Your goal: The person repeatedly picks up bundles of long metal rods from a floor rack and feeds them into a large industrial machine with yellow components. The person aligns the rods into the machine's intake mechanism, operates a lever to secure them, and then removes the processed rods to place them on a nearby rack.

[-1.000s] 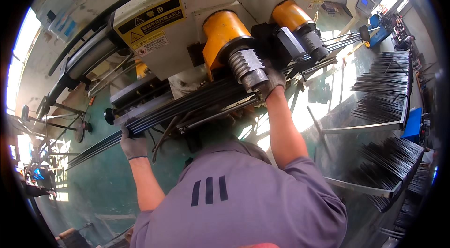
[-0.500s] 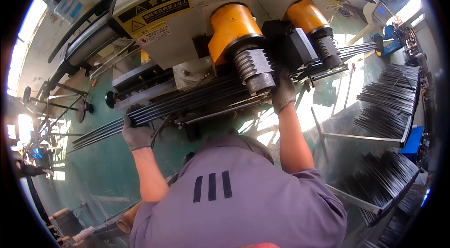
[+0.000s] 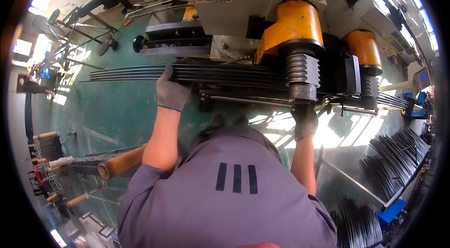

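Several long, thin dark metal rods [image 3: 126, 73] lie side by side across the machine, from the left through to the right. My left hand [image 3: 173, 89], in a grey knitted glove, is closed around the bundle towards its left end, thumb on the near side. A grooved metal die [image 3: 303, 71] hangs below an orange machine head [image 3: 297, 23]. Just under this die is my right hand [image 3: 305, 119], gloved with a dark palm. Its fingers are shaded and partly covered by the die and rods, so their grip cannot be made out.
A second orange head [image 3: 363, 51] with its own die stands to the right. Below the rods runs a metal bar [image 3: 253, 102]. Racks of dark rods [image 3: 396, 163] stand at the right. A cardboard tube [image 3: 122, 161] lies at the lower left, near several rolls.
The view has turned, so the machine sits further right and the rods look nearly level. My left hand still holds the rods; my right hand now shows lower, beneath the die.
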Demonstrator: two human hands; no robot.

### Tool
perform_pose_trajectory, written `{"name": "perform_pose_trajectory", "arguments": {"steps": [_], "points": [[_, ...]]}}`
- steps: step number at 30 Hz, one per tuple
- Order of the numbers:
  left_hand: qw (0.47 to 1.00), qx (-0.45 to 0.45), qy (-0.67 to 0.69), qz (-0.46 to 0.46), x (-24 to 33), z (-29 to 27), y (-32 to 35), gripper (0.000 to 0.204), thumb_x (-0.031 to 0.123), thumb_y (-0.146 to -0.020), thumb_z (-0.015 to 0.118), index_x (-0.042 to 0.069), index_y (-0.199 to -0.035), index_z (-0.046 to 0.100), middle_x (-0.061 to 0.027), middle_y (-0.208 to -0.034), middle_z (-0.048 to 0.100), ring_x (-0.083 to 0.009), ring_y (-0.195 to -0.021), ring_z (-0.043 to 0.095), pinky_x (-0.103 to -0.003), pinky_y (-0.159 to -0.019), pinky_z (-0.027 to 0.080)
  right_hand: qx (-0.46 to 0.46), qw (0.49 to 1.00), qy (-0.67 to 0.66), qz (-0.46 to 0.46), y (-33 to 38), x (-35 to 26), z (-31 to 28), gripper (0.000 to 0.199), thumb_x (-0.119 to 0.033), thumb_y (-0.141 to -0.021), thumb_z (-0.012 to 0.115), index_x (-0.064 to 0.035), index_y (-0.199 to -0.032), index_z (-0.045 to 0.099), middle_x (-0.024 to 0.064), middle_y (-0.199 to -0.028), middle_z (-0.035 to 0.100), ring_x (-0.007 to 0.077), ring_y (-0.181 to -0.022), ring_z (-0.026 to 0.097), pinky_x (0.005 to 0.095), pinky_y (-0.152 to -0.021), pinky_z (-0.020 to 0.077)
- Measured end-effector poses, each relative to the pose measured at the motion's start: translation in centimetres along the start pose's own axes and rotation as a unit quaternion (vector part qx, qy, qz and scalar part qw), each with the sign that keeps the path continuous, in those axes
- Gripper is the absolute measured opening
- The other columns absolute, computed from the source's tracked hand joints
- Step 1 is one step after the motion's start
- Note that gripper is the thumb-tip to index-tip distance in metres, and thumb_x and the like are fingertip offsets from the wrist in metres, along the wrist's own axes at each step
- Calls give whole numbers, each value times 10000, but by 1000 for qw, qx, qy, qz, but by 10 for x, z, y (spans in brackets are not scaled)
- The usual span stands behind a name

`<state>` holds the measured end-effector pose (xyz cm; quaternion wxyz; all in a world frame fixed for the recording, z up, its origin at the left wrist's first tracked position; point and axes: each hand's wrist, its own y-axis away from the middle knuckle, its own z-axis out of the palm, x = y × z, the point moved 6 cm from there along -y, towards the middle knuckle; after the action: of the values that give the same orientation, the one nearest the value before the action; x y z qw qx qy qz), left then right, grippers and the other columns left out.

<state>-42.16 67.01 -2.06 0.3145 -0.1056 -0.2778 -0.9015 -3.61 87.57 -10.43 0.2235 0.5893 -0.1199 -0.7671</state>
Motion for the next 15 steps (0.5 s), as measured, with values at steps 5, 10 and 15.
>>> {"name": "perform_pose_trajectory", "arguments": {"steps": [5,10,15], "points": [[991,67,-39,113,60,-31,-11,341,234,-1024,430,-42,-1184,549,-175,-1176,620,-323,-1144,577,-488,-1050,438,-28,980,176,-84,-24,52,-64,562,-413,-974,556,71,-1256,513,142,-989,660,216,-851,638,323,-779,545],[990,50,-64,115,36,-39,-16,328,231,-1029,424,-44,-1148,557,-176,-1120,638,-320,-1089,599,-458,-1019,463,-14,975,217,-48,-22,58,-60,446,-361,-958,566,31,-1171,568,104,-901,653,202,-769,612,318,-718,529],[999,-11,12,32,-9,-14,-5,321,248,-1013,461,-29,-1148,554,-164,-1146,622,-319,-1108,580,-458,-1053,419,-81,734,670,-72,12,8,39,310,-265,-914,482,-63,-1089,638,127,-1066,652,286,-977,609,376,-854,489]]}}
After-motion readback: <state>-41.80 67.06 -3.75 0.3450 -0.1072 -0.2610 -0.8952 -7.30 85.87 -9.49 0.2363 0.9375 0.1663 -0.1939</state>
